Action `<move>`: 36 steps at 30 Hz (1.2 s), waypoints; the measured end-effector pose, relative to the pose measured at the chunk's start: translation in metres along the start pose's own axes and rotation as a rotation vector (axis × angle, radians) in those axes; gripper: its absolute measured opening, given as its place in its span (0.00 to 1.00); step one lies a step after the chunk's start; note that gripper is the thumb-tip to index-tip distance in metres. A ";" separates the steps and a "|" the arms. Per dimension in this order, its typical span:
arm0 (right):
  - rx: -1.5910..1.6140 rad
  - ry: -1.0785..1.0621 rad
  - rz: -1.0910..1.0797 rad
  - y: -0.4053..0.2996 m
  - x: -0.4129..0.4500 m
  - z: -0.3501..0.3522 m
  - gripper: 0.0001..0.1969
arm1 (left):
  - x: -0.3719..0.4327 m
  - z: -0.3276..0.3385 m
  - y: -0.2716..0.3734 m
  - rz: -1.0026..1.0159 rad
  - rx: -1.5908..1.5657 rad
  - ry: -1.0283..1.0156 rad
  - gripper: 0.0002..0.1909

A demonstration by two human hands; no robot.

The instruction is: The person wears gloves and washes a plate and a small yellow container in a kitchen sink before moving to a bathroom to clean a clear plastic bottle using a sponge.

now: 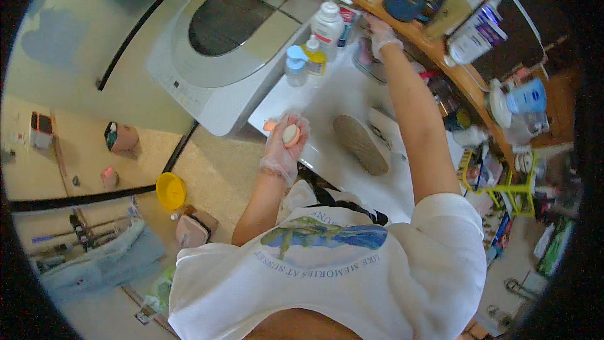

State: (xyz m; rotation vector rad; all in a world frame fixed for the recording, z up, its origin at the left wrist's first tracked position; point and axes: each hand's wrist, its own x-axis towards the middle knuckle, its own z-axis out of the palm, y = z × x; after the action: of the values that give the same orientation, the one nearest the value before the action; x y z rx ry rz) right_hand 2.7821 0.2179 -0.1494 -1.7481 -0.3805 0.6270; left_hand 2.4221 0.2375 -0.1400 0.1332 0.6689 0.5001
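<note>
My left hand (286, 144), in a clear plastic glove, holds a small round pink item with a whitish face (291, 135); blur leaves its kind unclear. Also gloved, my right hand (379, 33) reaches to the back of the white counter (321, 104), beside the wooden shelf; its fingertips and anything in them are hidden. A grey-brown shoe sole (361, 144) lies on the counter between my arms. Near its back edge stand a white pump bottle (328, 26), a yellow bottle (315, 56), a blue-topped pump bottle (296, 67) and a tube (348, 23).
A top-loading washing machine (226, 52) adjoins the counter on the left. The wooden shelf (439, 52), loaded with bottles and containers, runs along the right. Farther right is a yellow-green rack (514, 193). A yellow basin (171, 191) sits low at the left.
</note>
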 end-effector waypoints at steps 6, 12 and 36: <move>-0.353 0.084 -0.049 0.004 0.062 0.009 0.11 | -0.013 -0.036 0.037 0.156 -0.013 0.173 0.07; -0.701 0.225 -0.153 0.010 0.065 0.009 0.09 | -0.035 -0.048 0.054 0.299 -0.041 0.258 0.08; 0.398 -0.283 0.111 -0.046 -0.236 0.034 0.13 | -0.031 -0.054 0.031 0.171 -0.134 0.019 0.12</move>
State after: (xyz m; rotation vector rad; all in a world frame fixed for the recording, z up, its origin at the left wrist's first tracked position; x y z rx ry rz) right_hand 2.5761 0.1251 -0.0612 -1.3091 -0.3279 0.9654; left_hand 2.3549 0.2477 -0.1562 0.0593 0.6432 0.7094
